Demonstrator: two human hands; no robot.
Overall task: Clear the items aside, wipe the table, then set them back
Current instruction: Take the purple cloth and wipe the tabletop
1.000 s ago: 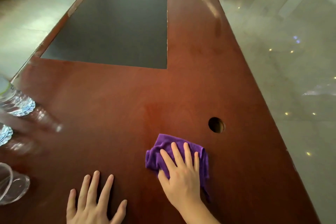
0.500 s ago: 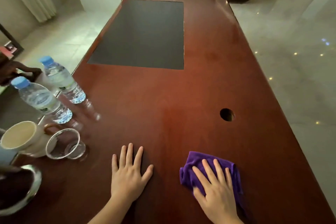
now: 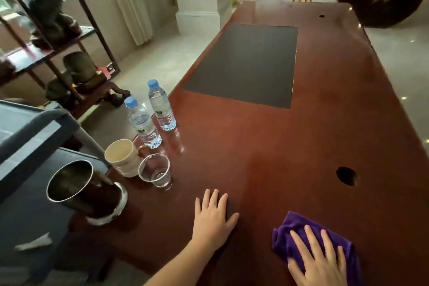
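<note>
My right hand (image 3: pixel 318 260) presses flat on a purple cloth (image 3: pixel 292 230) near the front right of the red-brown table (image 3: pixel 267 141). My left hand (image 3: pixel 212 218) lies flat on the bare wood, fingers apart, holding nothing. Along the table's left edge stand two water bottles with blue caps, one nearer (image 3: pixel 142 123) and one farther (image 3: pixel 161 105). In front of them are a cream mug (image 3: pixel 121 157), a clear plastic cup (image 3: pixel 155 169) and a tilted metal cup (image 3: pixel 76 189) on its metal base.
A dark rectangular inset (image 3: pixel 246 65) fills the table's middle far part. A round cable hole (image 3: pixel 346 176) sits at the right. A blue-grey chair (image 3: pixel 27 137) stands at the left edge, a shelf (image 3: pixel 55 37) with dark carvings behind it, stools at the far end.
The view has swung left and up, bringing the bottles, cups and chair into sight. My right hand and the cloth have slid toward the front right; my left hand stays flat.
</note>
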